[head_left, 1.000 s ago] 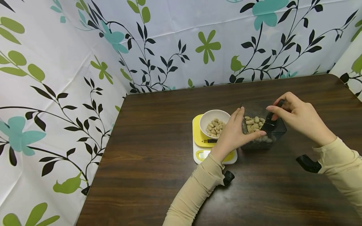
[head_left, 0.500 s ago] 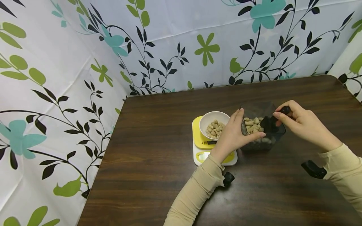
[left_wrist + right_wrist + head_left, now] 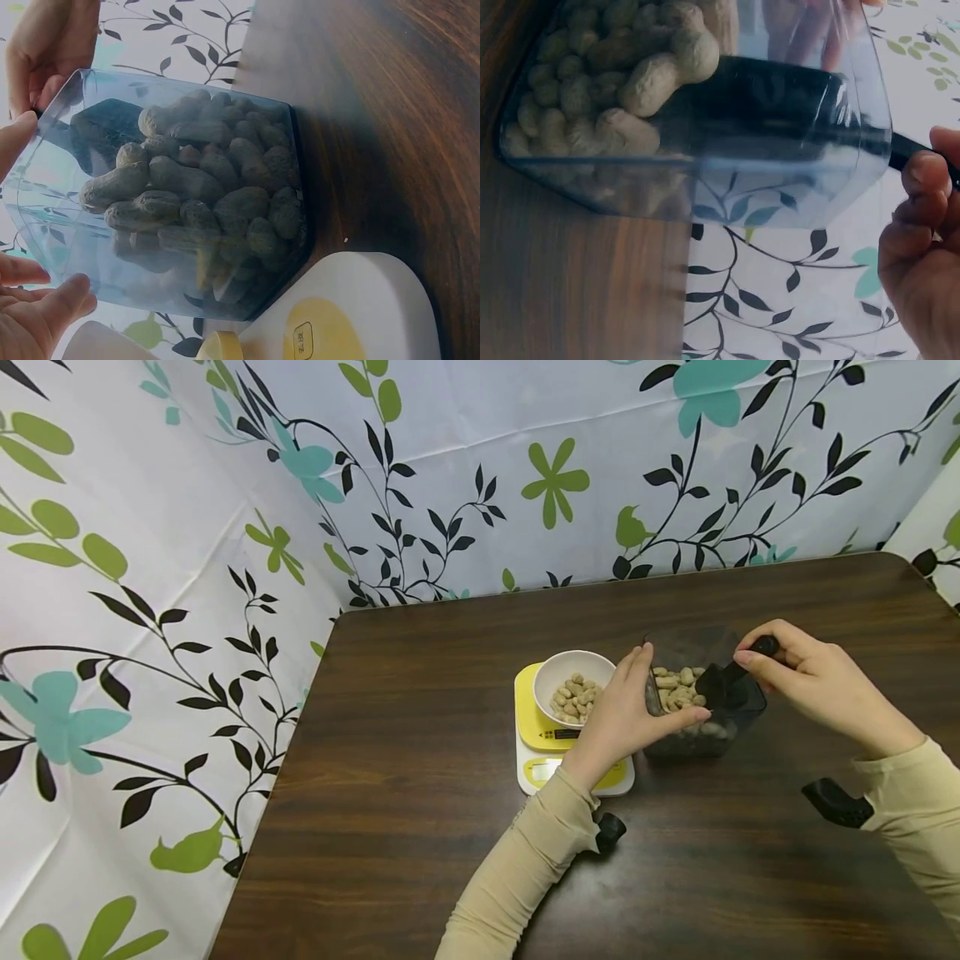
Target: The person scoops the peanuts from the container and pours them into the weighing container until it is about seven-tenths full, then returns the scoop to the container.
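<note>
Clear box (image 3: pixel 690 647) of peanuts (image 3: pixel 678 693), left hand (image 3: pixel 626 706) touching it, thumb and fingers apart; right hand (image 3: pixel 817 677), fingers pinching a black scoop (image 3: pixel 722 683) inside. Left, white bowl (image 3: pixel 546 683) with peanuts.

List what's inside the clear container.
Unshelled peanuts and the head of a black scoop. Outer peanuts cover any in the middle of the heap, so those cannot be seen.

Bright and evenly lit in the head view; faintly glossed on the wooden tabletop (image 3: pixel 660 893), whitened by glare at the scale display (image 3: pixel 542 772). Dimmer and bluer in both wrist views, hazy, low in contrast. Streaked with reflections along the clear plastic container (image 3: pixel 71 240). Darkest around the black scoop (image 3: pixel 772 97); softly shaded over the right hand (image 3: pixel 930 247); blurred in the wood grain, right wrist view.
</note>
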Demonstrator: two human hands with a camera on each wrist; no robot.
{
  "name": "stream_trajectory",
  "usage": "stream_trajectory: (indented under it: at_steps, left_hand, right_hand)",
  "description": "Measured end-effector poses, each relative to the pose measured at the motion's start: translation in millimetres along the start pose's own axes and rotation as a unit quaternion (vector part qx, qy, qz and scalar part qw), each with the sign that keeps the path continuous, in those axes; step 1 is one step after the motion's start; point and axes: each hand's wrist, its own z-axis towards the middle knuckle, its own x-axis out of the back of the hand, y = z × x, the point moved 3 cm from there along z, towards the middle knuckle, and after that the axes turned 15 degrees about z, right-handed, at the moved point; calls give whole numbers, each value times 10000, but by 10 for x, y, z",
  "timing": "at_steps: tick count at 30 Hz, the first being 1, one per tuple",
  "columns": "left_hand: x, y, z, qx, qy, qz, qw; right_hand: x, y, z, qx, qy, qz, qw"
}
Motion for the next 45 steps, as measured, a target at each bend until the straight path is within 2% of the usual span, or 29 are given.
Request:
stream_trajectory:
  at_steps: [4,10,15,22,27,30,35,36,38,41,43,44,45]
  left_hand:
    - [-13,-3,-2,37,-10,10,10000]
    - [-26,-2,4,34,10,-18,10000]
    - [-25,-2,13,51,4,-24,10000]
    - [-28,-5,6,104,-61,-51,9999]
    - [-23,-7,11,92,-27,-19,10000]
    - [-20,-7,6,86,-40,-17,10000]
    - [-27,-8,1,87,-85,-110,9999]
    - [-28,-7,0,87,-95,-127,9998]
    - [-31,-7,0,87,-115,-145,9998]
    - [-27,-8,3,81,-103,-151,9998]
    - [-25,-11,5,74,-78,-155,9998]
    - [-24,-12,6,70,-61,-158,9998]
    - [-23,-13,6,67,-50,-146,9999]
  right_hand:
    - [41,127,-17,-64,-143,102,9998]
    - [50,295,-38,-53,-66,462,9989]
    - [35,333,-26,-9,82,624,9980]
    - [1,384,-38,-213,353,1076,9933]
    - [-41,381,-15,-138,634,1657,9840]
    - [-86,381,14,58,715,2287,9709]
    - [-174,421,16,413,683,3453,9351]
    - [-190,431,9,467,624,3682,9265]
    - [-208,439,-4,575,486,3863,9193]
    - [-220,437,-12,790,32,4425,8933]
    - [-217,430,-13,824,-98,4484,8900]
    - [-215,428,-14,839,-186,4607,8834]
    - [-215,430,-13,793,-211,4646,8817]
